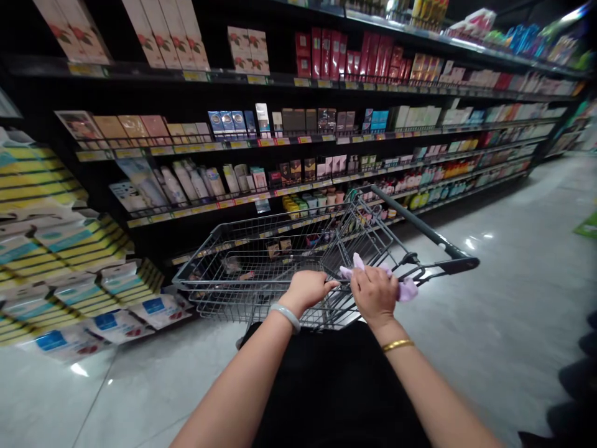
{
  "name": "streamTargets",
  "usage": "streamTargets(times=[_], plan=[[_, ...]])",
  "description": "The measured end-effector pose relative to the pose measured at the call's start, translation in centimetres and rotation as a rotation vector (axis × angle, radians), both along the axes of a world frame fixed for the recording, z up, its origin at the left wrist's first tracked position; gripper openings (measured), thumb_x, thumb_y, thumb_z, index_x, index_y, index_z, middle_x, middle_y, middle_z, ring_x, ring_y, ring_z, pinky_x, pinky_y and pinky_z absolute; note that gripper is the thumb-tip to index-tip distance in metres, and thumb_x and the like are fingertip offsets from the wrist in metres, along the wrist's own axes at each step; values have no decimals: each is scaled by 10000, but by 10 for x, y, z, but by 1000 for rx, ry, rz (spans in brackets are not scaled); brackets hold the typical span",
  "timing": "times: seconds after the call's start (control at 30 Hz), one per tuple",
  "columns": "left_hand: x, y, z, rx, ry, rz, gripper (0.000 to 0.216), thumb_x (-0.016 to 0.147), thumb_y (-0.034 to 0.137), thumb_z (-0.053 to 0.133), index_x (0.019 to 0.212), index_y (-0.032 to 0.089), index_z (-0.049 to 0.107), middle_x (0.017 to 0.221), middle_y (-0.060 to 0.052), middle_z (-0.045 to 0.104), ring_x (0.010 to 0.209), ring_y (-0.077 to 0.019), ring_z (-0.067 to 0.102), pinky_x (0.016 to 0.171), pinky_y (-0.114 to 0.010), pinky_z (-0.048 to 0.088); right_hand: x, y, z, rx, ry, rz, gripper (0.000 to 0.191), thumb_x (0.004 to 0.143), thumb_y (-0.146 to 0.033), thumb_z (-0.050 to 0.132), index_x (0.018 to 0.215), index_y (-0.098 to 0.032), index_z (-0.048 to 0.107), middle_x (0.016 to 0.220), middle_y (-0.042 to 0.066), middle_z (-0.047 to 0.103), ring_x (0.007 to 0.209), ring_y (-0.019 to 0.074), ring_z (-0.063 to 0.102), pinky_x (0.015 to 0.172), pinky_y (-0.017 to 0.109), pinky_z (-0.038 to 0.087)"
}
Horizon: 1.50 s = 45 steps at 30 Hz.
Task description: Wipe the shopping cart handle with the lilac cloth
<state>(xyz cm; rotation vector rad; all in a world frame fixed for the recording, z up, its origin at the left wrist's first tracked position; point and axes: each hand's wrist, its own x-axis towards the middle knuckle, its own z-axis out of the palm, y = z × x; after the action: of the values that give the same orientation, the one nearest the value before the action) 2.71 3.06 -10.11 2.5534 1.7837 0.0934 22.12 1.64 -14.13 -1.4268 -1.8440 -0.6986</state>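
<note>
A grey wire shopping cart (pixel 242 261) stands in front of me, turned sideways in a shop aisle, its black handle bar (pixel 420 227) pointing right. My left hand (pixel 306 289) is closed on the cart's near wire rim; a pale bangle sits on that wrist. My right hand (pixel 374 292) presses a crumpled lilac cloth (pixel 405 290) against the cart's wire frame near the folded child seat, fingers curled over it. A gold bangle circles my right wrist.
Long black shelves (pixel 298 140) with boxes, bottles and tubes run along the aisle behind the cart. Stacked yellow and blue packs (pixel 60 261) fill the left side down to the floor. Glossy grey floor (pixel 504 298) stretches to the right.
</note>
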Motion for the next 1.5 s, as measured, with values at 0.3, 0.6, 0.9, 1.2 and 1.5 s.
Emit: streamTargets(times=[0.3, 0.6, 0.9, 1.2, 1.5], plan=[[-34, 7, 12, -38, 76, 37, 690, 955, 660, 195, 902, 190, 698, 913, -111, 742, 937, -273, 690, 903, -402, 468, 28, 38, 3, -38, 4, 96, 399, 948, -398, 490, 1268, -182, 590, 1109, 99, 687, 948, 234, 564, 805, 357, 320], [-42, 11, 1, -45, 14, 156, 767, 924, 711, 136, 898, 200, 707, 920, -108, 737, 914, -270, 693, 734, -327, 497, -49, 40, 22, -193, -18, 198, 310, 952, -397, 471, 793, -208, 659, 818, 40, 677, 812, 219, 550, 744, 352, 284], [-36, 14, -2, -34, -14, 166, 790, 916, 726, 126, 869, 194, 709, 886, -108, 734, 901, -273, 692, 746, -345, 502, -4, 57, 12, -137, 94, 94, 339, 967, -433, 446, 886, -192, 671, 923, 88, 690, 874, 233, 529, 767, 363, 281], [-36, 16, -2, -23, -1, 145, 734, 942, 680, 137, 948, 204, 696, 929, -103, 738, 904, -268, 694, 744, -336, 501, -40, 43, -2, -165, -85, 376, 349, 978, -366, 440, 1263, -237, 594, 1244, 83, 648, 1116, 231, 525, 922, 376, 289], [-63, 20, 10, -156, 31, 112, 714, 931, 697, 173, 947, 217, 701, 982, -102, 734, 941, -268, 681, 763, -332, 495, 23, 69, -20, -69, 52, 109, 336, 955, -380, 484, 1206, -198, 614, 1231, 108, 642, 1124, 273, 502, 948, 422, 273]])
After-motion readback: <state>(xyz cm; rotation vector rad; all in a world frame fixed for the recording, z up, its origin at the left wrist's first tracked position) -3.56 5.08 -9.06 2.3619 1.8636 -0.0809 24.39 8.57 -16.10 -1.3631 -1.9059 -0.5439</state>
